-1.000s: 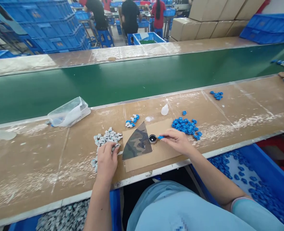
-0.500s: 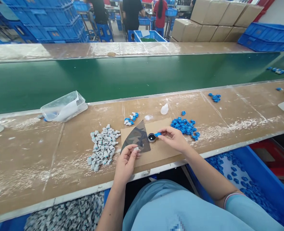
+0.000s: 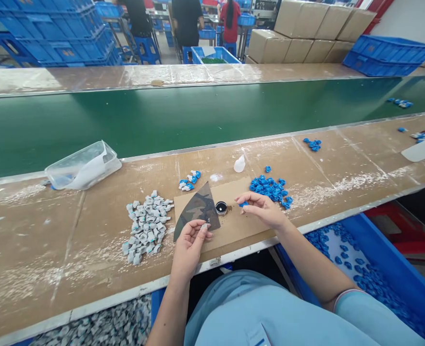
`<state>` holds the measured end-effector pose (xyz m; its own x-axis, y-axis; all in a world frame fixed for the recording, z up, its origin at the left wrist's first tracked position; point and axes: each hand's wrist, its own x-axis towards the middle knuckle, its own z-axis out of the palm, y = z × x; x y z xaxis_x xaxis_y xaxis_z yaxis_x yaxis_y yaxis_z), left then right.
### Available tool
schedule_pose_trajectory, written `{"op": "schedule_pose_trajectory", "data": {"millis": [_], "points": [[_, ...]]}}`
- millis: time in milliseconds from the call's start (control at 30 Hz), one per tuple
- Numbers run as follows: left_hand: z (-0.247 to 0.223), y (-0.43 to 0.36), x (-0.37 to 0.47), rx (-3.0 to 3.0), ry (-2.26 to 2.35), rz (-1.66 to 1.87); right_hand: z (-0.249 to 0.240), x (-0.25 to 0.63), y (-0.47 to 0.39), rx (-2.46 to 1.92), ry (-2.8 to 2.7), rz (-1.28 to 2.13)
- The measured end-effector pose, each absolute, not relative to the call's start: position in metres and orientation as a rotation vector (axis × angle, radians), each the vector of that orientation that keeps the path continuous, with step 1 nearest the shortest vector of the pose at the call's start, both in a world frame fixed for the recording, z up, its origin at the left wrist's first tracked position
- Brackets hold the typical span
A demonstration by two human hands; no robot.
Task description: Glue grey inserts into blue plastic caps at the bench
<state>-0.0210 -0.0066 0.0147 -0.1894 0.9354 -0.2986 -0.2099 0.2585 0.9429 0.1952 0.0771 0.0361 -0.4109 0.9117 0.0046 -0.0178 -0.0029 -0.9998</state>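
Observation:
My left hand (image 3: 191, 242) pinches a small grey-white piece (image 3: 206, 226) over the lower edge of a dark translucent sheet (image 3: 198, 209). Between the thumb and fingers of my right hand (image 3: 261, 209) is a blue piece (image 3: 243, 204), held above the cardboard (image 3: 239, 226). A small round container with black contents (image 3: 220, 207) sits between the hands, touching neither. Left of the sheet lies a pile of grey-white pieces (image 3: 147, 226). A pile of blue pieces (image 3: 270, 188) is just beyond my right hand, and several blue-and-white pieces (image 3: 190, 180) lie behind the sheet.
A clear plastic box (image 3: 84, 166) stands at the left by the green belt (image 3: 183, 108). A white nozzle-like item (image 3: 239, 164) stands behind the cardboard. Below the table edge are a bin of blue pieces (image 3: 396, 254) and many grey pieces (image 3: 104, 317). People are beyond the belt.
My right hand has drawn the blue piece back to the right, away from the round container. My left hand still holds the grey-white piece. The whole view has shifted slightly.

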Motion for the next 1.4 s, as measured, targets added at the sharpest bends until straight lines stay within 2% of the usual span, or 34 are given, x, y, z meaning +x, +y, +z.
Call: {"op": "schedule_pose_trajectory", "data": {"millis": [133,333,467,767,967,1400], "points": [[0.01,-0.004,-0.016,0.687,1.314,1.278,0.033,0.194,0.077,-1.005,-1.725,1.366],[0.006,-0.004,-0.015,0.643,1.286,1.268,0.032,0.186,0.082,-1.033,-2.198,0.829],[0.007,-0.005,-0.015,0.662,1.308,1.258,0.032,0.186,0.085,-1.044,-2.323,0.647],[0.007,-0.004,-0.013,0.704,1.309,1.234,0.031,0.184,0.084,-1.107,-2.254,0.724],[0.006,-0.005,-0.012,0.704,1.316,1.241,0.033,0.182,0.083,-0.983,-2.286,0.554],[0.002,-0.006,-0.011,0.802,1.334,1.269,0.036,0.176,0.086,-0.909,-2.344,0.543]]}}
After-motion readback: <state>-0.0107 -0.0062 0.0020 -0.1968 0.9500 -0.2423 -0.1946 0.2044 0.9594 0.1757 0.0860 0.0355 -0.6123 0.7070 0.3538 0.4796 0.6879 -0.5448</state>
